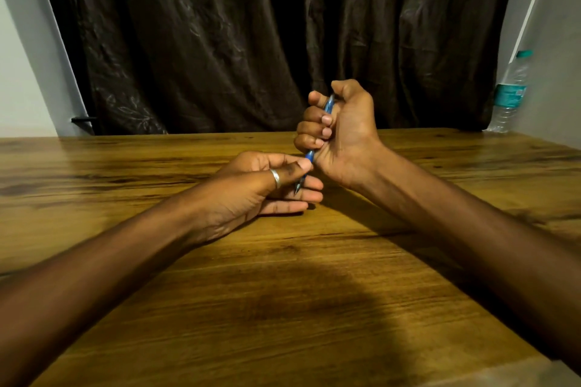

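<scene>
Head view: right hand [342, 132] fists a likely light, stiff pen [328, 105] mid-barrel; left hand [251, 188] pinches its 7-o'clock tip.

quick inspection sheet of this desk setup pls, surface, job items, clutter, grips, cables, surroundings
surface: wooden table, bare grain, shadowed near the front
job's things: one blue pen, held above the table, tip pointing down
clutter: capped water bottle upright at the far right edge
grips: right hand fisted round the pen's barrel; left hand pinches its lower end, with a ring on the thumb
cables: nothing seen
surroundings: dark curtain behind the table, pale wall on either side
</scene>
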`<state>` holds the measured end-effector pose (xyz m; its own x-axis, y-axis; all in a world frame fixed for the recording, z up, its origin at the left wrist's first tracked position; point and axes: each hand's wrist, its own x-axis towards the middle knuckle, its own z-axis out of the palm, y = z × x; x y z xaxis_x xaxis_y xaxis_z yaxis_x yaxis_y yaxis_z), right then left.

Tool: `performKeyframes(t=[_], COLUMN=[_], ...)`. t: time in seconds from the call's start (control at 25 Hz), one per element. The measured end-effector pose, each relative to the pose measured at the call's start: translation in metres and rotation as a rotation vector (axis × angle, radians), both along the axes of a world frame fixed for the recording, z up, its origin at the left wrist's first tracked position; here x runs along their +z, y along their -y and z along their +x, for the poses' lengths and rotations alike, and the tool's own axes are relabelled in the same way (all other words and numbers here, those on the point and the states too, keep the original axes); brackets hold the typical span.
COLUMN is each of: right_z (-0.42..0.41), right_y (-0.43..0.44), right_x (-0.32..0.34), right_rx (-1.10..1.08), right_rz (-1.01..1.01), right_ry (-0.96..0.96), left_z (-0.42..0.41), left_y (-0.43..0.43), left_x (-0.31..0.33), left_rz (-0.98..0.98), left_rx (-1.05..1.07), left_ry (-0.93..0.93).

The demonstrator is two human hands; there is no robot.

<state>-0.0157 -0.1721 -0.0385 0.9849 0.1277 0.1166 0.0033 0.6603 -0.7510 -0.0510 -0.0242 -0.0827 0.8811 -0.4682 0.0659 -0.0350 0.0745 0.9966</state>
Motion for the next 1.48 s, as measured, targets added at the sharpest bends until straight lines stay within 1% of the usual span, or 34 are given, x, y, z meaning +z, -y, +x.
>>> performKeyframes(t=[0.16,0.36,0.48,0.64,0.72,0.76,0.8,0.88,0.92,1.0,1.12,1.24,1.36,1.48], right_z=[0.001,0.003,0.007,0.013,0.016,0.018,0.020,0.024,0.027,0.031,0.031,0.030,0.029,0.027], right_y=[-0.002,-0.003,-0.003,-0.001,0.002,0.003,0.006,0.010,0.011,0.015,0.018,0.018,0.016,0.012], right_x=[-0.002,-0.008,-0.013,-0.020,-0.019,-0.018,-0.017,-0.017,-0.018,-0.020,-0.025,-0.026,-0.026,-0.028], right_rx=[-0.006,-0.096,-0.118,-0.145,-0.187,-0.222,-0.272,-0.374,-0.406,-0.414,-0.328,-0.304,-0.237,-0.263], right_rz=[-0.053,-0.447,-0.598,-0.714,-0.761,-0.793,-0.848,-0.995,-1.062,-1.181,-1.362,-1.489,-1.526,-1.623], right_ry=[0.012,0.102,0.201,0.290,0.303,0.299,0.294,0.293,0.288,0.252,0.202,0.163,0.134,0.157], left_z=[-0.001,0.002,0.004,0.007,0.009,0.011,0.014,0.020,0.022,0.025,0.029,0.028,0.028,0.026], left_y=[0.000,-0.008,-0.011,-0.011,-0.011,-0.013,-0.017,-0.028,-0.033,-0.039,-0.041,-0.038,-0.030,-0.018], left_x=[0.001,0.008,0.008,0.006,0.007,0.007,0.007,0.003,0.002,-0.002,-0.004,-0.004,-0.006,-0.010], left_rz=[0.024,0.004,0.022,0.029,0.048,0.097,0.197,0.481,0.594,0.742,0.968,1.028,1.032,0.989], left_rx=[0.156,0.296,0.322,0.304,0.336,0.381,0.443,0.545,0.559,0.528,0.442,0.441,0.504,0.553], left_ry=[0.075,0.090,0.087,0.086,0.121,0.175,0.269,0.499,0.571,0.635,0.718,0.716,0.715,0.719])
